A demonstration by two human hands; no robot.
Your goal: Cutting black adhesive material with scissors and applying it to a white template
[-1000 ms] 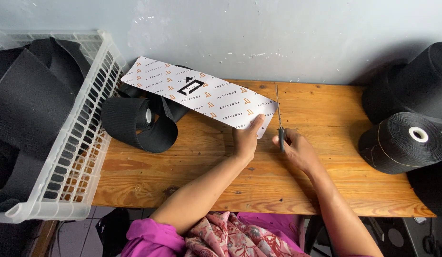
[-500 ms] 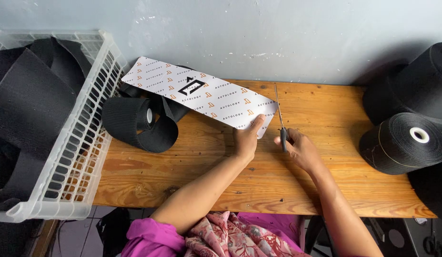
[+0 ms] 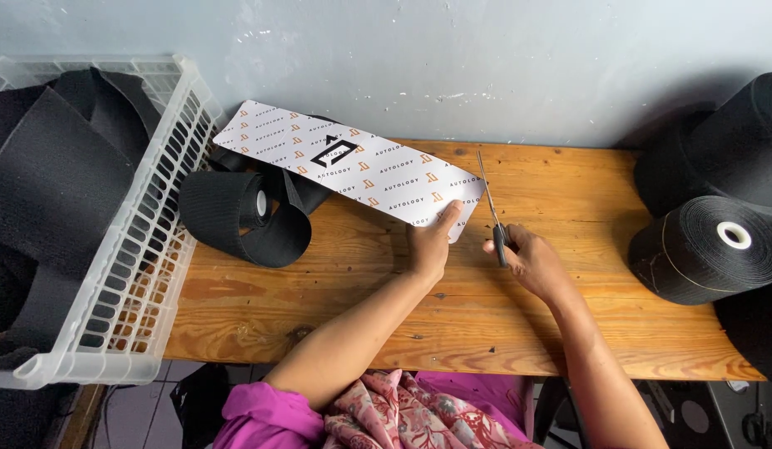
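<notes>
A long white printed strip (image 3: 353, 162) with small orange marks and a black emblem lies across the wooden table (image 3: 569, 324). My left hand (image 3: 431, 243) presses down on its near right end. My right hand (image 3: 531, 259) holds a pair of scissors (image 3: 490, 204), blades pointing away from me along the strip's right edge. Under the strip, at the left, sits a loose roll of black elastic band (image 3: 244, 216).
A white plastic basket (image 3: 141, 249) holding black fabric pieces stands at the left. Large black rolls of band (image 3: 706, 249) are stacked at the table's right end. A pale wall runs behind the table.
The scissors have moved farther away from me along the strip's right edge. My left hand stays on the strip.
</notes>
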